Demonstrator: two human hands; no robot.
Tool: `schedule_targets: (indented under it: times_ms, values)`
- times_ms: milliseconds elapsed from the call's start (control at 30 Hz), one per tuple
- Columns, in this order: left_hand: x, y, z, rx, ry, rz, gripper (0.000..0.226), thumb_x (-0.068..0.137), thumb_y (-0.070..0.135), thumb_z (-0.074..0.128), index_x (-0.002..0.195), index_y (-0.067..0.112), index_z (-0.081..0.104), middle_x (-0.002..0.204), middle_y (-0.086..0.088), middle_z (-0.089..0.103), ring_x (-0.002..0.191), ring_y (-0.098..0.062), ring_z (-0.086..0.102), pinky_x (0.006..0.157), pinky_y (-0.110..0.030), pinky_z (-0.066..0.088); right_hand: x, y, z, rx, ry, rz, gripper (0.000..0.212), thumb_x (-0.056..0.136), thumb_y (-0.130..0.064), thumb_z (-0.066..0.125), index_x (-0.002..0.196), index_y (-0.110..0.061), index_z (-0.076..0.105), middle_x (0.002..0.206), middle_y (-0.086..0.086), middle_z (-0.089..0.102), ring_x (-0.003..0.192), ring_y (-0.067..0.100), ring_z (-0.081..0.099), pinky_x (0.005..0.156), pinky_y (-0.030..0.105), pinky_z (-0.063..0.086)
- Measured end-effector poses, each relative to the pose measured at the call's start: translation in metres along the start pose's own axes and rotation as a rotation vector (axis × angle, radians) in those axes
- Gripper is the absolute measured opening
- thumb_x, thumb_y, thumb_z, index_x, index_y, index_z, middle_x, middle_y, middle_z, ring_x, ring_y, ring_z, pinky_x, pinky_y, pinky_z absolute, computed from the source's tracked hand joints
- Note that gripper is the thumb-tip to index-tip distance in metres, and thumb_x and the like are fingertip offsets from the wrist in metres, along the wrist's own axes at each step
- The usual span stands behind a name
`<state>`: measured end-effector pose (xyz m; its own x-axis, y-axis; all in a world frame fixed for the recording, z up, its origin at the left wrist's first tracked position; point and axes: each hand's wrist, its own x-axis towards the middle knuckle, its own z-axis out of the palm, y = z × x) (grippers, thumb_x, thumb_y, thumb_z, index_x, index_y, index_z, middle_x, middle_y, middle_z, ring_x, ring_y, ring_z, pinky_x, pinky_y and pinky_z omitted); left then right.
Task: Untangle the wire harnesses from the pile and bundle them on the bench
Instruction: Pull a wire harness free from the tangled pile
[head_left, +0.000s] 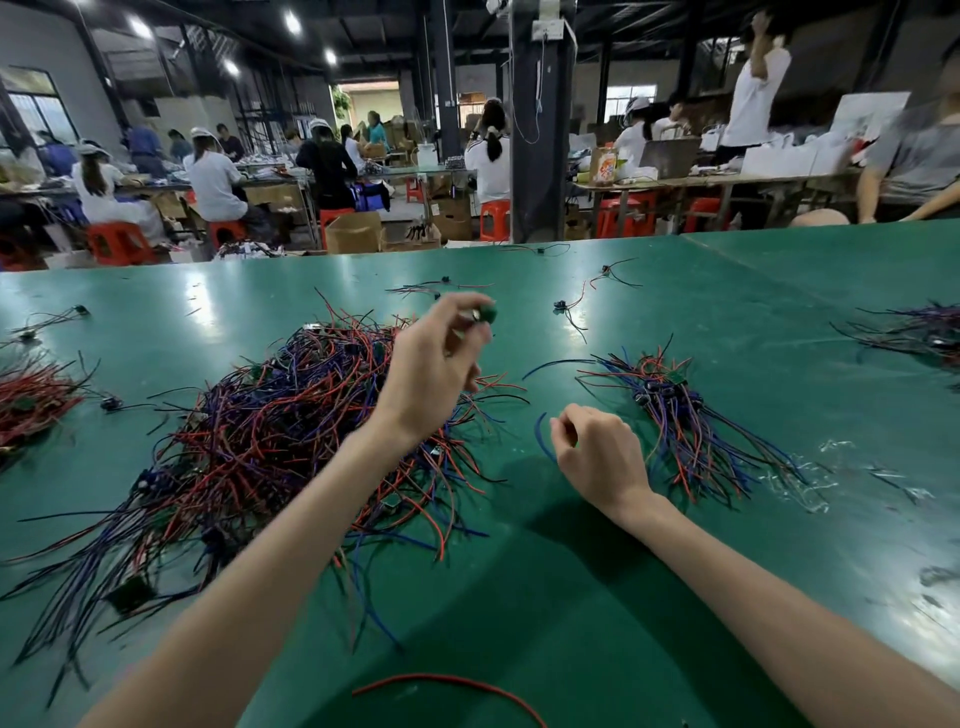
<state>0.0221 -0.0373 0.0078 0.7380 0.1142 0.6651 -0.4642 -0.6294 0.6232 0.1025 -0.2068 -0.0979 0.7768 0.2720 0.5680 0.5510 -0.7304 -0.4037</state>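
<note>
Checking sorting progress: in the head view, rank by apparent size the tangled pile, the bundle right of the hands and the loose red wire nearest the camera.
1. tangled pile, clearly largest.
2. bundle.
3. loose red wire, smallest in area, though nearness to the camera enlarges it.

A: Left hand (434, 364), pose?
B: Raised, back of hand toward the camera. Fingers curled, tips pinching a small green part (485, 313).
A: Left forearm (249, 571)?
B: Bare. Enters at the lower left edge and runs diagonally up and right to the wrist.
A: Right hand (600, 457)?
B: Lower and nearer the body than the left, back of hand up. Fingers curled inward, thumb tip against the forefinger. Cannot tell if it grips anything.
A: Right forearm (779, 587)?
B: Bare. Enters from the lower right and angles up and left. The hands are apart, not touching.
</note>
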Motion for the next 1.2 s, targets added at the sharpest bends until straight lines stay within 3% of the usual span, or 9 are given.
schedule_targets:
  times_ms: [167,300,433,533,633,867,933,1067,1200]
  values:
    - [-0.022,-0.003,0.016,-0.132,-0.039,-0.1,0.022,0.096,0.009,0.054,0.109,0.026,0.059,0.092,-0.013,0.063,0.056,-0.009,0.055,0.052,-0.027,0.054,0.001,0.002,0.0,0.042,0.053,0.004,0.027,0.09,-0.02,0.056,0.064,-0.014,0.051,0.067,0.01,0.065,0.06,0.031,0.055,0.053,0.028,0.026]
    - [-0.028,-0.006,0.02,-0.37,-0.05,-0.2,0.026,0.096,0.006,0.052,0.111,0.026,0.058,0.086,-0.007,0.065,0.058,-0.012,0.055,0.051,-0.027,0.052,0.001,0.002,0.001,0.067,0.062,0.025,0.026,0.09,-0.022,0.056,0.065,-0.014,0.054,0.067,0.008,0.065,0.057,0.028,0.051,0.053,0.028,0.027]
    - [-0.033,-0.01,0.028,-0.811,0.016,-0.542,0.015,0.095,0.004,0.05,0.106,0.013,0.055,0.087,-0.006,0.068,0.063,-0.014,0.063,0.055,-0.027,0.055,0.001,0.001,0.002,0.174,0.038,0.037,0.026,0.092,-0.024,0.056,0.067,-0.015,0.056,0.06,-0.001,0.056,0.054,0.02,0.046,0.055,0.027,0.03]
    - [-0.037,-0.018,0.033,-1.105,-0.016,-0.747,0.006,0.096,0.006,0.046,0.095,0.007,0.052,0.103,-0.015,0.067,0.085,-0.025,0.069,0.076,-0.039,0.06,0.0,-0.004,0.001,0.258,0.054,0.052,0.025,0.09,-0.024,0.059,0.067,-0.016,0.058,0.056,-0.007,0.051,0.051,0.014,0.045,0.055,0.027,0.029]
    - [-0.044,-0.025,0.035,-1.096,-0.049,-0.808,0.005,0.096,0.008,0.048,0.093,0.011,0.05,0.108,-0.014,0.068,0.095,-0.028,0.067,0.091,-0.042,0.052,-0.001,-0.008,0.002,0.378,0.034,0.091,0.025,0.09,-0.023,0.06,0.065,-0.019,0.057,0.054,-0.007,0.055,0.053,0.017,0.052,0.056,0.029,0.038]
    - [-0.053,-0.033,0.036,-1.05,-0.061,-0.813,0.004,0.094,0.009,0.052,0.091,0.012,0.052,0.109,-0.015,0.07,0.097,-0.023,0.069,0.087,-0.038,0.055,-0.002,-0.014,-0.004,0.522,-0.047,0.163,0.024,0.09,-0.021,0.061,0.071,-0.007,0.067,0.058,0.003,0.065,0.054,0.015,0.06,0.057,0.033,0.049]
    - [-0.053,-0.033,0.036,-1.022,-0.057,-0.816,0.005,0.094,0.01,0.052,0.091,0.013,0.052,0.111,-0.015,0.07,0.102,-0.023,0.067,0.091,-0.04,0.053,-0.002,-0.016,-0.01,0.602,-0.132,0.165,0.024,0.091,-0.02,0.06,0.069,-0.011,0.067,0.057,0.001,0.064,0.043,0.005,0.051,0.049,0.026,0.043]
    - [-0.054,-0.034,0.036,-0.984,-0.027,-0.812,0.005,0.097,0.01,0.047,0.095,0.013,0.051,0.116,-0.013,0.068,0.112,-0.024,0.062,0.094,-0.04,0.049,0.001,-0.022,-0.023,1.074,-0.491,0.237,0.024,0.087,-0.027,0.061,0.07,-0.011,0.066,0.057,0.008,0.06,0.034,0.007,0.033,0.035,0.015,0.023]
    - [-0.056,-0.034,0.034,-0.988,-0.027,-0.791,0.012,0.1,0.01,0.04,0.102,0.012,0.052,0.116,-0.01,0.068,0.11,-0.022,0.063,0.092,-0.038,0.051,-0.003,-0.03,-0.027,1.12,-0.62,0.17,0.019,0.087,-0.013,0.063,0.069,-0.016,0.068,0.057,0.003,0.06,0.036,0.005,0.029,0.036,0.013,0.02]
